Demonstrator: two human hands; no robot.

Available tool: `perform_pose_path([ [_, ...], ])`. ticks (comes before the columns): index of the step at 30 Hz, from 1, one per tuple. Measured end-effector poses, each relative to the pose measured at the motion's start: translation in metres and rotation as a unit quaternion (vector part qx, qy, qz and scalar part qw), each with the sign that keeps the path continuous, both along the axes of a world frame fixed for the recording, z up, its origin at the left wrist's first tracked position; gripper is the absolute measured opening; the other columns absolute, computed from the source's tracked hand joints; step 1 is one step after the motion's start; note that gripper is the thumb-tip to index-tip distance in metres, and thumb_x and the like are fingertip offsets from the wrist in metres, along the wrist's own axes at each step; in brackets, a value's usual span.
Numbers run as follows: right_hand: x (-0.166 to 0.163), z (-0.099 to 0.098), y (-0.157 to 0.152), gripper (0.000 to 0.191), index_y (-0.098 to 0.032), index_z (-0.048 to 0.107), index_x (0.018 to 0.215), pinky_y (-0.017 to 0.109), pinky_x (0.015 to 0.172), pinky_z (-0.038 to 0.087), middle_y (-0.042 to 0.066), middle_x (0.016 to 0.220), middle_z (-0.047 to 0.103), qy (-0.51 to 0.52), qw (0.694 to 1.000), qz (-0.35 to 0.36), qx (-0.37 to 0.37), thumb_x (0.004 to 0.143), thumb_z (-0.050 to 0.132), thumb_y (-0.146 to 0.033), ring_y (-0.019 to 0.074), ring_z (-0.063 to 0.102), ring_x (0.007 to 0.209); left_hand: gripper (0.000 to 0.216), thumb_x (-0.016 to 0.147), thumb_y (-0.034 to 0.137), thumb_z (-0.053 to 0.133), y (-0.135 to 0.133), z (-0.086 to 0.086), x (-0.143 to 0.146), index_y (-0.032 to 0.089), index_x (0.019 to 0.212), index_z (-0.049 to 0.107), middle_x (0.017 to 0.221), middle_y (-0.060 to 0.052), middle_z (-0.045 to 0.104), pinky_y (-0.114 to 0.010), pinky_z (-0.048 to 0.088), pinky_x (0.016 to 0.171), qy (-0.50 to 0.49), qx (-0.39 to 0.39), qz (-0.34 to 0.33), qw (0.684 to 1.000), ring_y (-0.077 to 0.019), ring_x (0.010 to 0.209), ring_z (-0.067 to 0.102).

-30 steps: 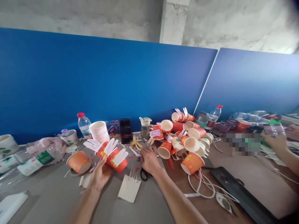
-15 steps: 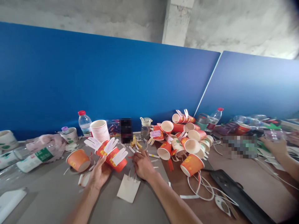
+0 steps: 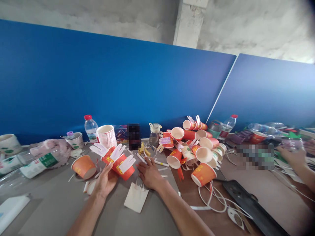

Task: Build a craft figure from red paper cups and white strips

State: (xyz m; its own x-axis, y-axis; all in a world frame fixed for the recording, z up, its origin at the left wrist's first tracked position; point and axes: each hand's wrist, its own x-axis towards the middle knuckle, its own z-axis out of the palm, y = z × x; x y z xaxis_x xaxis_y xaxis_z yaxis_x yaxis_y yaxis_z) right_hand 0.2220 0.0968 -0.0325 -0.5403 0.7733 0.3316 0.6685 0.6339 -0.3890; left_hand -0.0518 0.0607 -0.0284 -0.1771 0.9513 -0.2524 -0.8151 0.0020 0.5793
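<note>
My left hand [image 3: 105,182] cups an orange-red paper cup [image 3: 122,165] that lies on its side and has white hand-shaped paper cut-outs stuck to it. My right hand [image 3: 149,174] rests palm down on the grey table [image 3: 61,209] just right of that cup, its fingers stretched out flat. A white cut paper piece [image 3: 136,199] lies under its wrist. A white pen [image 3: 161,162] lies just beyond its fingertips.
A heap of red and orange paper cups [image 3: 197,149] lies to the right, a stack of cups [image 3: 107,136] and a water bottle [image 3: 90,128] at the back, an orange cup [image 3: 83,166] to the left. Another person's hand [image 3: 292,156] works at far right. A blue partition [image 3: 110,82] backs the table.
My right hand has drawn back toward me and left, off the black-handled scissors, and flattened on the table. My left hand keeps the decorated cup.
</note>
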Motion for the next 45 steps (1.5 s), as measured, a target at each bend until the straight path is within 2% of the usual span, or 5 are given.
perform_pose_path([
  [7, 0.006, -0.012, 0.011, 0.034, -0.025, 0.096, 0.108, 0.048, 0.119, 0.066, 0.012, 0.109, 0.096, 0.113, 0.991, -0.040, 0.054, 0.105, 0.070, -0.003, 0.0325, 0.087, 0.111, 0.076, 0.101, 0.010, 0.086, 0.001, -0.002, -0.004, 0.029, 0.175, 0.079, 0.136, -0.007, 0.102, -0.048, 0.082, 0.118, 0.006, -0.014, -0.005, 1.000, -0.0311, 0.111, 0.100],
  [18, 0.030, -0.024, 0.026, 0.038, -0.024, 0.096, 0.130, 0.048, 0.109, 0.064, 0.016, 0.124, 0.093, 0.125, 0.962, -0.226, 0.084, 0.106, 0.074, -0.004, 0.0371, 0.082, 0.120, 0.079, 0.082, 0.021, 0.118, -0.004, 0.003, 0.029, 0.032, 0.156, 0.091, 0.127, -0.008, 0.105, -0.054, 0.078, 0.126, 0.062, -0.008, -0.007, 0.998, -0.0495, 0.150, 0.092],
  [27, 0.030, -0.012, 0.015, 0.036, -0.024, 0.098, 0.135, 0.052, 0.116, 0.058, 0.020, 0.136, 0.094, 0.016, 0.974, -0.218, 0.066, 0.114, 0.072, -0.010, 0.0406, 0.079, 0.128, 0.060, 0.068, 0.036, 0.128, -0.006, 0.007, 0.036, 0.026, 0.116, 0.095, 0.132, -0.013, 0.104, -0.058, 0.078, 0.122, 0.127, -0.012, -0.015, 0.992, -0.0574, 0.153, 0.088],
  [32, 0.020, -0.015, 0.019, 0.057, -0.020, 0.090, 0.162, 0.057, 0.137, 0.053, 0.020, 0.151, 0.095, 0.015, 0.981, -0.191, 0.029, 0.109, 0.073, -0.005, 0.0433, 0.076, 0.154, 0.087, 0.060, 0.057, 0.128, -0.007, 0.013, 0.042, 0.023, 0.131, 0.092, 0.131, -0.016, 0.103, -0.058, 0.081, 0.117, 0.213, -0.006, 0.013, 0.977, -0.0519, 0.139, 0.095],
  [45, 0.023, -0.018, 0.027, 0.029, -0.027, 0.086, 0.096, 0.048, 0.117, 0.060, 0.011, 0.110, 0.091, 0.101, 0.972, -0.169, 0.132, 0.109, 0.074, -0.004, 0.0335, 0.079, 0.117, 0.076, 0.073, 0.078, 0.109, 0.000, -0.001, 0.032, 0.027, 0.123, 0.085, 0.132, -0.016, 0.094, -0.058, 0.074, 0.111, 0.457, 0.028, 0.083, 0.885, -0.0473, 0.131, 0.088],
])
